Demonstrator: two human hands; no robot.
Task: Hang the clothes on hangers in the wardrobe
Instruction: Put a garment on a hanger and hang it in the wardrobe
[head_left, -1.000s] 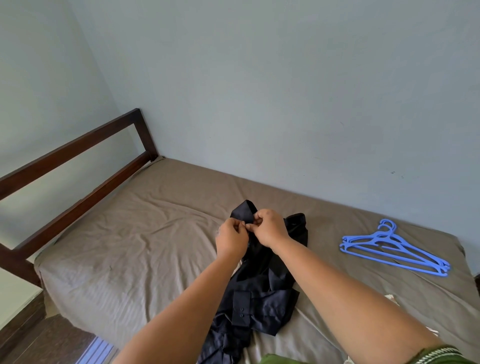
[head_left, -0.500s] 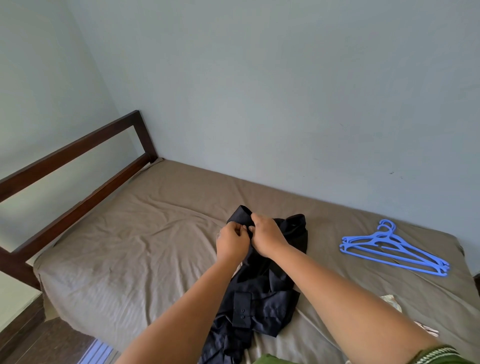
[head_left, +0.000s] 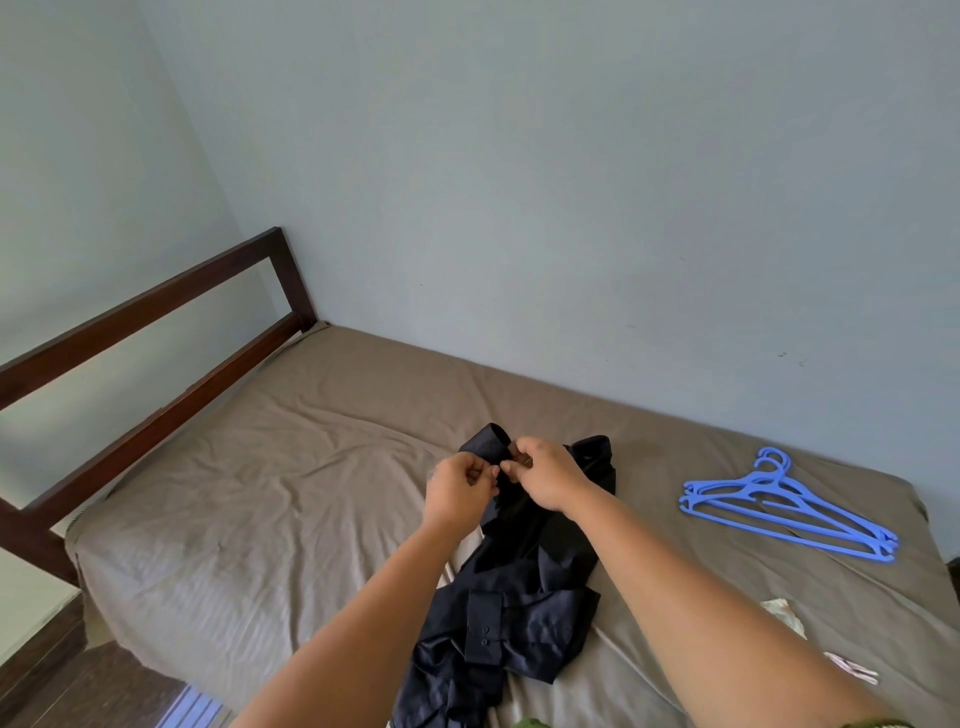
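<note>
Black shirt (head_left: 524, 592): collar pinched in my left hand (head_left: 457, 493) and right hand (head_left: 545, 473), body trailing toward me, blue hangers (head_left: 784, 506) well right, nearer my right hand.

Brown sheet (head_left: 270, 499) on bed; dark wooden headboard (head_left: 156, 332); grey wall (head_left: 519, 182).

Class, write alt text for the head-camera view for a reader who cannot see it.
Both hands, left hand and right hand, pinch the collar of a black shirt lying on a brown-sheeted bed. Blue hangers lie to the right.
</note>
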